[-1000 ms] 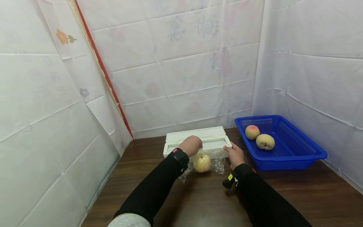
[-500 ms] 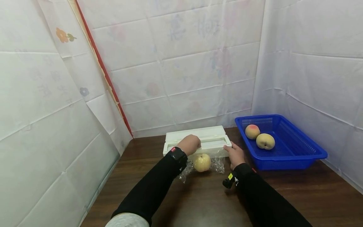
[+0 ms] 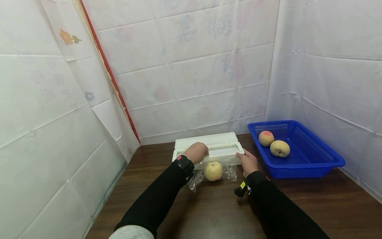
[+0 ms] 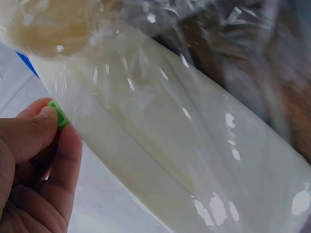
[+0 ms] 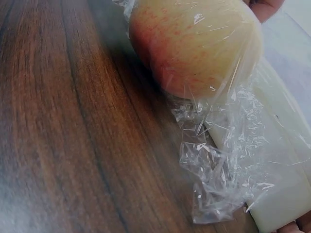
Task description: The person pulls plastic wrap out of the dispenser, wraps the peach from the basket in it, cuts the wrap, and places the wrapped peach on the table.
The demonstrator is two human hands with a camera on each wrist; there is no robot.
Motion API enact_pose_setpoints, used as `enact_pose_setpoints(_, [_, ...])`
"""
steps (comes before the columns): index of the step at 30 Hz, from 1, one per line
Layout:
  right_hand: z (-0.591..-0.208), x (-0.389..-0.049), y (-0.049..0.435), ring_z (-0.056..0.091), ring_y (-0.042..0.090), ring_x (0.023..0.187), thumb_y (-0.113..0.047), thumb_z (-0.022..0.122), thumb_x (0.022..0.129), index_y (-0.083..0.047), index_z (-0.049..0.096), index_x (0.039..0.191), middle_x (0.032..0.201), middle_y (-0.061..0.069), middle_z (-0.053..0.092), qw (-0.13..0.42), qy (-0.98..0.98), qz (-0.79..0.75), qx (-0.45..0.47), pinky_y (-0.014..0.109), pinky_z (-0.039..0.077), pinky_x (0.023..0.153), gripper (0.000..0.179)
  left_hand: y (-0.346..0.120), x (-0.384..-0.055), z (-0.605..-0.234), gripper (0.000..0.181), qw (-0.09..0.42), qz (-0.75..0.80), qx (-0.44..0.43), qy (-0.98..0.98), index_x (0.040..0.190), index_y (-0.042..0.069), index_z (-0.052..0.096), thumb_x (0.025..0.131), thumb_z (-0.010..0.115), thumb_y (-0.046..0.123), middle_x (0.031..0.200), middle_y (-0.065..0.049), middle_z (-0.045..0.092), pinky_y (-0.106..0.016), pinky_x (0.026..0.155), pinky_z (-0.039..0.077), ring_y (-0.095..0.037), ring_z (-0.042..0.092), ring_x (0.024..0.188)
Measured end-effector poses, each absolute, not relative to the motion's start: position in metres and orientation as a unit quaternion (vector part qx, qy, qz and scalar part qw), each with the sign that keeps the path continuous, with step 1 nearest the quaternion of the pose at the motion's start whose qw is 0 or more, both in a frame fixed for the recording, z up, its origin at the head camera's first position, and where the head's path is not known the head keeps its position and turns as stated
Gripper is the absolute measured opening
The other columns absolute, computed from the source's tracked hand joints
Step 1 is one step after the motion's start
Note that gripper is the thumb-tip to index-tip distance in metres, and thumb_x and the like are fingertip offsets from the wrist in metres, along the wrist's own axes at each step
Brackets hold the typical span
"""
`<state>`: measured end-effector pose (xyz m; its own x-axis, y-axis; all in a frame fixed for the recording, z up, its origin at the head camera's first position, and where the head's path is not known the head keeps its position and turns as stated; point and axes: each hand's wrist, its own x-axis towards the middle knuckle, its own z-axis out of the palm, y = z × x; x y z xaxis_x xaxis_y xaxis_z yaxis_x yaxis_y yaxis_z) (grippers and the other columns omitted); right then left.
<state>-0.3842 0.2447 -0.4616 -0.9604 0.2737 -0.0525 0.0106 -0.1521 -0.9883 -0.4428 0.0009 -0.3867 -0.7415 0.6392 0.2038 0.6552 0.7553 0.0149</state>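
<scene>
My left hand [image 3: 196, 153] is over the front edge of a long white cling film box [image 3: 225, 160], whose lid [image 3: 206, 139] stands open behind. In the left wrist view, its thumb and finger pinch a small green slide cutter [image 4: 59, 115] at the box's edge. My right hand [image 3: 249, 164] grips the right end of the box, thumb on top. A pale yellow peach with a red blush [image 5: 189, 43] sits in front of the box, wrapped in clear cling film [image 5: 214, 160]. Crumpled film spreads to both sides, and a stretch of it runs up over the box front.
On the right stands a blue plastic basket [image 3: 310, 162] holding two peaches [image 3: 279, 148]. Everything rests on a dark brown wooden table [image 3: 209, 212]. White sheeting [image 3: 194, 83] hangs around the back and sides.
My left hand has slid a little to the left along the box edge with the slide cutter. My right hand, the box and the wrapped peach stay nearly where they were.
</scene>
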Motion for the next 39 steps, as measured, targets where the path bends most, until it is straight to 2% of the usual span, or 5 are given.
enact_pose_setpoints(5, [-0.465, -0.387, 0.246, 0.02, 0.037, 0.164, -0.025, 0.061, 0.109, -0.015, 0.031, 0.168, 0.175, 0.014, 0.028, 0.087, -0.652, 0.745, -0.111, 0.054, 0.021, 0.133, 0.067, -0.005, -0.445, -0.389, 0.022, 0.103, -0.04, -0.353, -0.929, 0.101, 0.012, 0.086, 0.099, 0.067, 0.0, 0.106, -0.002, 0.083, -0.034, 0.098, 0.06, -0.019, 0.077, 0.107])
enact_pose_setpoints(16, [-0.467, -0.393, 0.246, 0.024, 0.036, 0.162, -0.023, 0.064, 0.106, -0.011, 0.035, 0.166, 0.173, 0.016, 0.032, 0.099, -0.648, 0.746, -0.119, 0.053, 0.02, 0.133, 0.067, -0.016, -0.441, -0.384, 0.024, 0.099, -0.042, -0.347, -0.932, 0.102, 0.011, 0.086, 0.1, 0.065, -0.001, 0.108, -0.003, 0.083, -0.036, 0.1, 0.06, -0.02, 0.077, 0.109])
enact_pose_setpoints(23, [-0.466, -0.391, 0.247, 0.028, 0.035, 0.161, -0.023, 0.064, 0.106, -0.011, 0.037, 0.166, 0.172, 0.017, 0.034, 0.094, -0.645, 0.749, -0.12, 0.052, 0.023, 0.133, 0.067, -0.024, -0.442, -0.388, 0.027, 0.111, -0.04, -0.354, -0.928, 0.096, 0.011, 0.087, 0.097, 0.065, -0.005, 0.101, -0.002, 0.083, -0.035, 0.096, 0.06, -0.018, 0.076, 0.099])
enact_pose_setpoints(29, [-0.467, -0.39, 0.246, 0.024, 0.038, 0.163, -0.02, 0.063, 0.107, -0.008, 0.037, 0.165, 0.173, 0.018, 0.032, 0.1, -0.649, 0.745, -0.117, 0.053, 0.022, 0.133, 0.065, -0.03, -0.441, -0.39, 0.026, 0.12, -0.023, -0.361, -0.924, 0.099, 0.012, 0.086, 0.099, 0.065, -0.002, 0.103, -0.002, 0.083, -0.035, 0.097, 0.06, -0.019, 0.077, 0.103])
enact_pose_setpoints(39, [-0.469, -0.392, 0.247, 0.028, 0.037, 0.161, -0.024, 0.063, 0.106, -0.01, 0.038, 0.165, 0.171, 0.017, 0.036, 0.097, -0.651, 0.743, -0.119, 0.052, 0.025, 0.132, 0.065, -0.04, -0.436, -0.386, 0.023, 0.108, -0.029, -0.348, -0.931, 0.1, 0.01, 0.086, 0.098, 0.066, -0.002, 0.104, -0.004, 0.083, -0.036, 0.097, 0.06, -0.02, 0.077, 0.104])
